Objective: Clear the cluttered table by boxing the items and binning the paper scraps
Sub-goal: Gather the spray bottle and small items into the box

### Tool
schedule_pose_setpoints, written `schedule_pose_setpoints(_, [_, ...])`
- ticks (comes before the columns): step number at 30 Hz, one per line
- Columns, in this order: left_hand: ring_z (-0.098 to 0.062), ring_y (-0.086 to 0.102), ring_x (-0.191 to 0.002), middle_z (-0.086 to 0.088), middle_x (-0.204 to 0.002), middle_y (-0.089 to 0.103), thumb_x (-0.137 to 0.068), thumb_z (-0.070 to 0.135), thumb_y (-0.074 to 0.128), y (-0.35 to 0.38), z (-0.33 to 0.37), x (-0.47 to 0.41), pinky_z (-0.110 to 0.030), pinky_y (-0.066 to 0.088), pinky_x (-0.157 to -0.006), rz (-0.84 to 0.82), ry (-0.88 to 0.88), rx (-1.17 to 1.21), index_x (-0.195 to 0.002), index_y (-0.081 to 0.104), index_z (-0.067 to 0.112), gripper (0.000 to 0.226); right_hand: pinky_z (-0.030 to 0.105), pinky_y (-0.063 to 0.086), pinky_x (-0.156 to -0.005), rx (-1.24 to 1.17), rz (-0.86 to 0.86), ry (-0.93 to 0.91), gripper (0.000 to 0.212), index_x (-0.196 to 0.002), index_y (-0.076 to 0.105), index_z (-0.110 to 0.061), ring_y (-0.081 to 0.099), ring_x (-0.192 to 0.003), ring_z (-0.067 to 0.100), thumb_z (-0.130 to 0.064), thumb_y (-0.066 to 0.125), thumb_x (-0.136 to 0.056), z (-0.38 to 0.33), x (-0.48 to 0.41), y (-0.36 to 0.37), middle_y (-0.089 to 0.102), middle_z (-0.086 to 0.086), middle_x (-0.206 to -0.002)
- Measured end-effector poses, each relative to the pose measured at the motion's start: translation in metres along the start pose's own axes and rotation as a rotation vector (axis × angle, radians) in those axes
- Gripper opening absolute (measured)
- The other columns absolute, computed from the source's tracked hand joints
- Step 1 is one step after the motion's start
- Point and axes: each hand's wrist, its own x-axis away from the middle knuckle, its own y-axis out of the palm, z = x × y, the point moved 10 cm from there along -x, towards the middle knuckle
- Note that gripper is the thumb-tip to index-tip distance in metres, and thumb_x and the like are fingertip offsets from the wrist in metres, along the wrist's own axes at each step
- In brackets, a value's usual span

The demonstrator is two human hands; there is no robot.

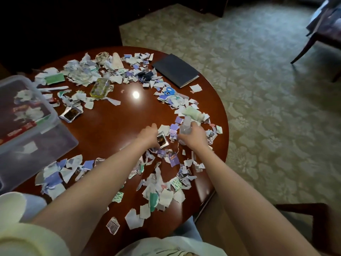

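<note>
Torn paper scraps (160,189) lie all over the round wooden table (110,126). My right hand (195,135) is shut on a small clear spray bottle (185,125), held upright at the table's right side. My left hand (149,135) rests just left of it, fingers closed on a small silver foil packet (162,141). A clear plastic storage box (27,115) stands at the left edge with a few items inside. A second foil packet (71,113) lies near the box.
A dark notebook (175,70) lies at the far right of the table. A clear yellowish case (99,87), blue tape dispenser (168,91), black binder clips (145,75), rubber bands (102,56) and a green-white tube (192,112) sit among scraps. A chair (323,34) stands beyond on carpet.
</note>
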Motion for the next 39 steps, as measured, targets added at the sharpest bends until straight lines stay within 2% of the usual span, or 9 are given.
schedule_pose_setpoints(4, [-0.029, 0.057, -0.109, -0.012, -0.122, 0.060, -0.086, 0.019, 0.064, -0.009, 0.000, -0.004, -0.033, 0.047, -0.085, -0.019, 0.037, 0.081, -0.120, 0.056, 0.008, 0.037, 0.031, 0.042, -0.076, -0.080, 0.067, -0.076, 0.044, -0.118, 0.052, -0.005, 0.057, -0.104, 0.029, -0.025, 0.066, -0.081, -0.019, -0.003, -0.007, 0.059, 0.013, -0.114])
schedule_pose_setpoints(7, [-0.029, 0.058, -0.109, -0.013, -0.120, 0.060, -0.089, 0.021, 0.060, -0.027, -0.006, 0.000, -0.032, 0.046, -0.086, -0.002, 0.044, 0.147, -0.119, 0.056, 0.007, 0.034, 0.031, 0.043, -0.075, -0.122, 0.097, -0.105, 0.048, -0.122, 0.050, -0.005, 0.056, -0.101, 0.025, -0.029, 0.064, -0.083, -0.043, -0.006, -0.013, 0.058, 0.014, -0.116])
schedule_pose_setpoints(10, [-0.025, 0.058, -0.092, -0.015, -0.115, 0.062, -0.090, 0.019, 0.059, -0.054, -0.020, 0.010, -0.031, 0.046, -0.080, 0.041, 0.051, 0.232, -0.116, 0.056, 0.005, 0.030, 0.033, 0.044, -0.084, -0.152, 0.083, -0.135, 0.055, -0.129, 0.046, -0.006, 0.053, -0.112, 0.026, -0.031, 0.063, -0.084, -0.074, -0.008, -0.008, 0.054, 0.013, -0.125])
schedule_pose_setpoints(16, [-0.023, 0.055, -0.081, -0.011, -0.091, 0.058, -0.083, 0.020, 0.062, -0.108, -0.071, 0.044, -0.023, 0.037, -0.054, 0.146, -0.011, 0.307, -0.103, 0.063, 0.004, 0.025, 0.032, 0.045, -0.080, -0.146, -0.008, -0.251, 0.045, -0.113, 0.056, -0.003, 0.057, -0.103, 0.026, -0.028, 0.066, -0.076, -0.139, 0.002, 0.025, 0.060, 0.010, -0.109])
schedule_pose_setpoints(23, [-0.013, 0.052, -0.056, -0.007, -0.075, 0.059, -0.082, 0.019, 0.061, -0.163, -0.163, 0.098, -0.022, 0.042, -0.051, 0.330, -0.131, 0.481, -0.091, 0.059, 0.010, 0.013, 0.028, 0.041, -0.075, -0.089, -0.096, -0.503, 0.041, -0.118, 0.054, -0.001, 0.057, -0.106, 0.027, -0.025, 0.062, -0.086, -0.248, 0.042, 0.055, 0.061, 0.013, -0.114])
schedule_pose_setpoints(26, [-0.014, 0.053, -0.053, -0.008, -0.073, 0.058, -0.085, 0.018, 0.058, -0.177, -0.207, 0.123, -0.017, 0.044, -0.043, 0.381, -0.188, 0.545, -0.078, 0.053, 0.014, 0.009, 0.021, 0.036, -0.055, -0.111, -0.143, -0.603, 0.036, -0.112, 0.056, 0.000, 0.056, -0.092, 0.024, -0.024, 0.063, -0.086, -0.293, 0.064, 0.071, 0.059, 0.012, -0.101])
schedule_pose_setpoints(31, [-0.018, 0.054, -0.058, -0.006, -0.076, 0.056, -0.095, 0.025, 0.045, -0.197, -0.280, 0.157, -0.024, 0.041, -0.050, 0.507, -0.299, 0.589, -0.090, 0.051, 0.014, 0.013, 0.026, 0.033, -0.056, -0.126, -0.176, -0.703, 0.030, -0.101, 0.048, -0.007, 0.048, -0.083, 0.019, -0.022, 0.065, -0.081, -0.356, 0.088, 0.093, 0.050, 0.004, -0.092])
schedule_pose_setpoints(35, [-0.017, 0.053, -0.058, -0.007, -0.073, 0.056, -0.095, 0.025, 0.047, -0.192, -0.323, 0.161, -0.026, 0.042, -0.052, 0.470, -0.374, 0.633, -0.088, 0.053, 0.009, 0.018, 0.029, 0.035, -0.067, -0.072, -0.118, -0.825, 0.041, -0.113, 0.052, -0.003, 0.053, -0.090, 0.022, -0.023, 0.066, -0.080, -0.394, 0.100, 0.099, 0.056, 0.008, -0.103])
schedule_pose_setpoints(39, [-0.028, 0.061, -0.077, -0.017, -0.091, 0.063, -0.095, 0.020, 0.050, -0.184, -0.347, 0.147, -0.030, 0.045, -0.065, 0.437, -0.406, 0.639, -0.107, 0.058, -0.001, 0.026, 0.033, 0.044, -0.074, -0.114, -0.164, -0.847, 0.041, -0.113, 0.052, -0.004, 0.053, -0.093, 0.021, -0.022, 0.068, -0.079, -0.427, 0.106, 0.112, 0.055, 0.006, -0.101])
